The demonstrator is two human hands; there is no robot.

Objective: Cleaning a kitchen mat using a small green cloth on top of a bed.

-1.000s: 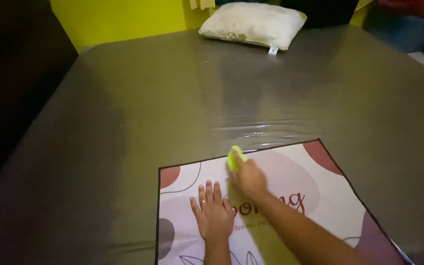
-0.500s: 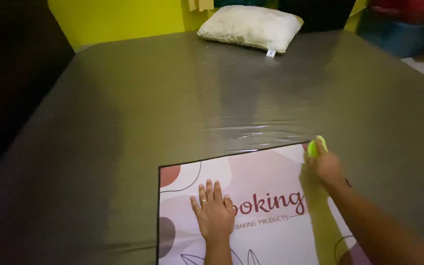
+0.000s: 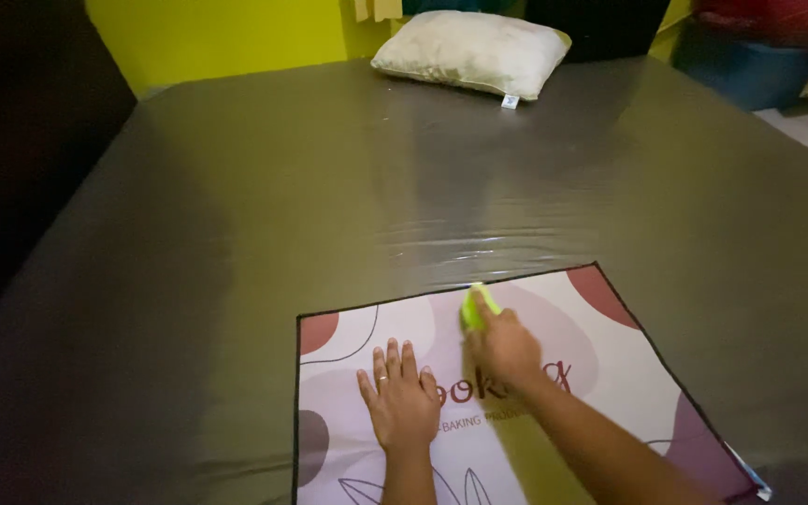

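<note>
The grey bench (image 3: 236, 234) carries a printed poster (image 3: 610, 355) at 6 o'clock. The left hand (image 3: 400, 402) lies flat and spread on it; the right hand (image 3: 502, 346) grips a small green pad (image 3: 477, 305) near the poster's 12 o'clock edge. A hard push could crease the sheet — or skid it if the flat hand lifts.

Printed sheet (image 3: 600, 365): smooth, paper-like or vinyl, slight sheen
Clear film (image 3: 460, 248): thin plastic, glossy, wrinkled
Tabletop (image 3: 236, 206): smooth, dull grey-green, faintly reflective
Squeegee (image 3: 476, 304): bright green, plastic-looking, matt
Pillow (image 3: 469, 47): pale cloth, soft, mottled
</note>
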